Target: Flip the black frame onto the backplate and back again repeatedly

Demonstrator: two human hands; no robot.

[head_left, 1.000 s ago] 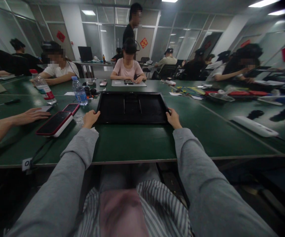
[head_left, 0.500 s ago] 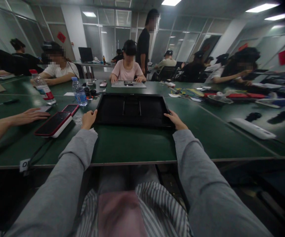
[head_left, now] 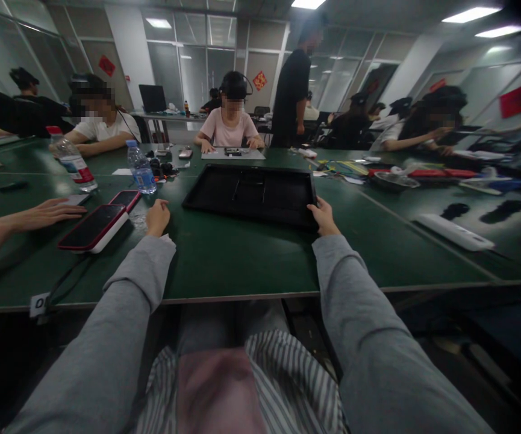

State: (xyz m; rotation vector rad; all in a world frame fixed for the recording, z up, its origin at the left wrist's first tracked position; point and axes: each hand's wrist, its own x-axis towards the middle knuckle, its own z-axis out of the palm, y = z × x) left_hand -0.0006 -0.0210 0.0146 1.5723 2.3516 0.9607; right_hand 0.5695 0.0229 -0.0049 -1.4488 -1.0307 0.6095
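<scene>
A black rectangular panel with a raised rim [head_left: 215,191], like a shallow tray, lies on the green table in front of me. A thin folded frame shows at its middle. Its right end is gripped by my right hand [head_left: 324,218], with the thumb over the rim and the other fingers largely hidden. My left hand [head_left: 157,218] is off the panel, a short gap from its left end. Its fingers are curled in, and I see nothing in them.
Left of me are phones in red cases [head_left: 93,228], a small water bottle [head_left: 143,172], a larger bottle [head_left: 77,166] and another person's hand [head_left: 50,212]. A white power strip [head_left: 456,233] lies right. Across the green table [head_left: 242,259], a person in pink [head_left: 229,123] sits.
My left hand has come off the panel, which has turned slightly, its left end moving away from me. My right hand keeps its hold. A standing person behind has moved right.
</scene>
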